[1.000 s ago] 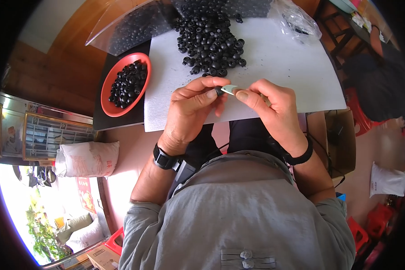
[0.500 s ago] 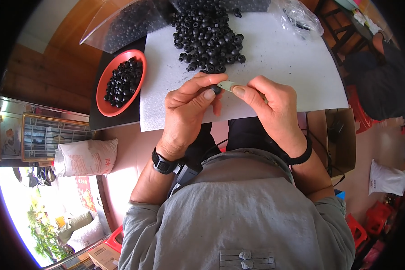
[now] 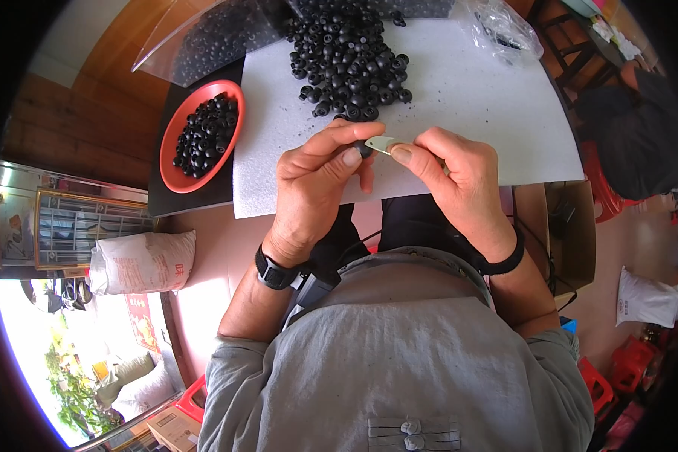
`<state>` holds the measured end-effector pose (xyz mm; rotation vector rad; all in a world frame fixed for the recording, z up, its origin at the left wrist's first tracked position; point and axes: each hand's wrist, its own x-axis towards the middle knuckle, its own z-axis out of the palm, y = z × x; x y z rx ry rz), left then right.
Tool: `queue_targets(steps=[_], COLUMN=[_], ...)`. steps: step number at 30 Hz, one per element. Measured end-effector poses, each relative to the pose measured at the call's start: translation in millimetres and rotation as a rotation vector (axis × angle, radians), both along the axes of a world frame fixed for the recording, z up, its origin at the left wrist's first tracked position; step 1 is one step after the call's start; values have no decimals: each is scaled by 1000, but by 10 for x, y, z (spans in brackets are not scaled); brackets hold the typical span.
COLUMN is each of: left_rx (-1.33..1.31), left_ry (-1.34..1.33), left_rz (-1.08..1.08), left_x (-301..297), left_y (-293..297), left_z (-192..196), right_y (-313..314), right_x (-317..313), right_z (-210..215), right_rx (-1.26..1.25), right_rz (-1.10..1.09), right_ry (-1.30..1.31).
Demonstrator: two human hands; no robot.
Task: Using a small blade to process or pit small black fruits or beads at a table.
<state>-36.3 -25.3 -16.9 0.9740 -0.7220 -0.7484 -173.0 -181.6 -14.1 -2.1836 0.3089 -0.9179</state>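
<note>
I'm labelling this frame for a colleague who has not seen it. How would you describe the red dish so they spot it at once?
Start at the white foam sheet covering the table, with a heap of black beads at its far end. Off its left edge, on a black mat, sits the red dish, the only red, oval container, itself holding black beads.

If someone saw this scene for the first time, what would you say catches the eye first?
First, the two hands meeting mid-frame: the left hand pinches a small black bead while the right hand holds a thin pale metal tool against it. Just beyond them a heap of black beads lies on a white foam sheet. To the left, a red oval dish holds more beads.
</note>
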Motion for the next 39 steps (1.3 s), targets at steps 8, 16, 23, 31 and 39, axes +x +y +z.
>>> queue_targets(steps=[8, 16, 23, 31, 39], left_rx=[-3, -45, 19, -8, 3], left_ry=[60, 86, 202, 179, 135], left_rz=[-7, -70, -140, -151, -121], left_x=[-6, 19, 48, 87, 9], left_y=[-4, -22, 30, 41, 15], left_z=[-29, -57, -14, -44, 2], right_y=[-3, -6, -17, -4, 39], right_x=[16, -23, -31, -4, -75], right_z=[-39, -18, -16, 4, 88], right_rx=[-69, -20, 114, 85, 25], right_rz=[1, 67, 58, 40, 84], right_ry=[-28, -107, -51, -17, -7])
